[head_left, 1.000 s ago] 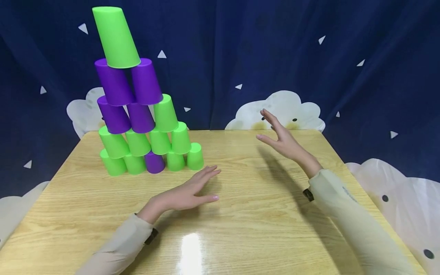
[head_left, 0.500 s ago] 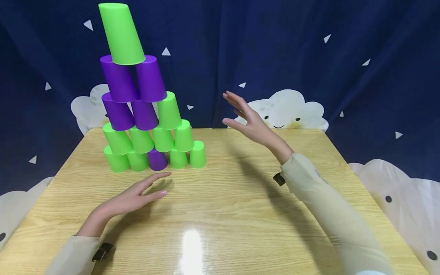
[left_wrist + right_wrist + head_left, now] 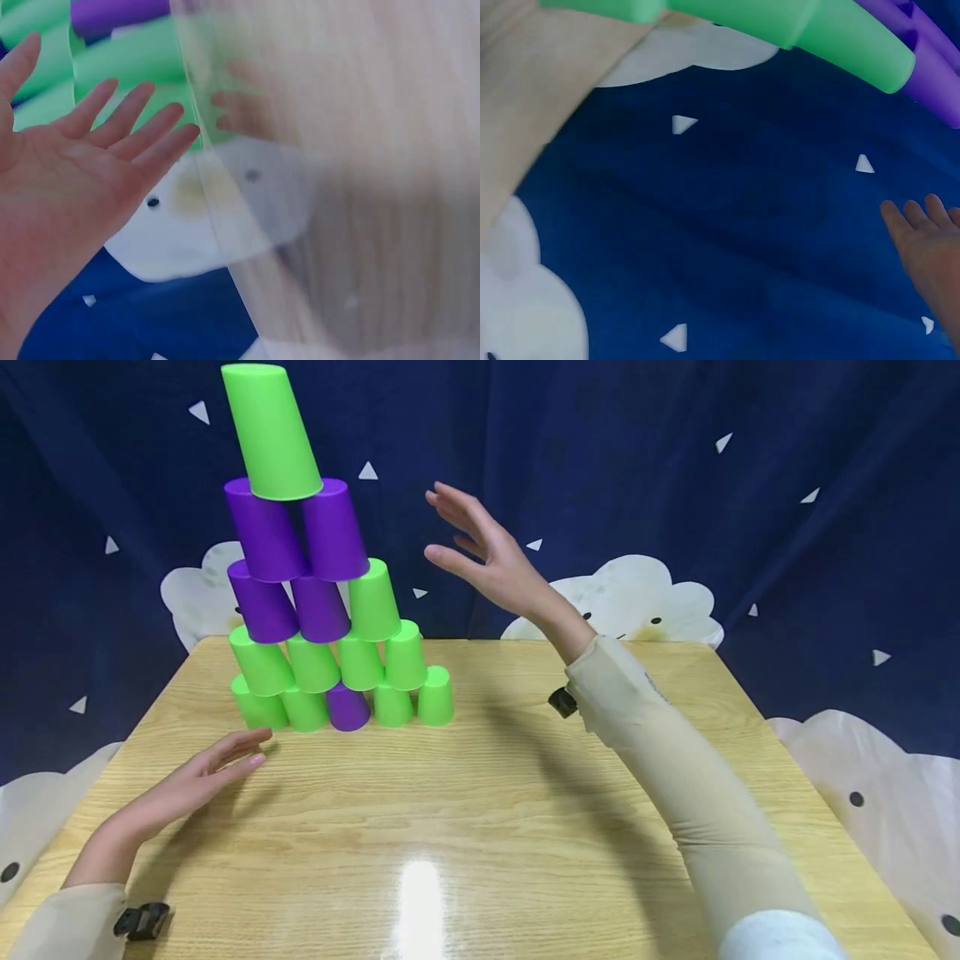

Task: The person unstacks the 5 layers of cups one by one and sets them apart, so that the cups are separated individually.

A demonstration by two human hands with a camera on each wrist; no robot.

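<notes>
I'm reading L hand (image 3: 193, 783) empty, fingers loosely extended, hovering over table (image 3: 337, 827) nr. base of cup pyramid (image 3: 321, 610); R hand (image 3: 495, 558) also empty, thumb spread, hovering higher, palm facing pyramid. Pyramid standing table L side.

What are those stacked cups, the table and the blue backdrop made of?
The cups look like thin plastic with a smooth satin finish: even, solid colour and crisp rims. The table shows wood grain and a bright reflection, so glossy wood or wood-look laminate; I can't tell which. The backdrop is probably matte fabric, judging by its soft vertical folds.
</notes>
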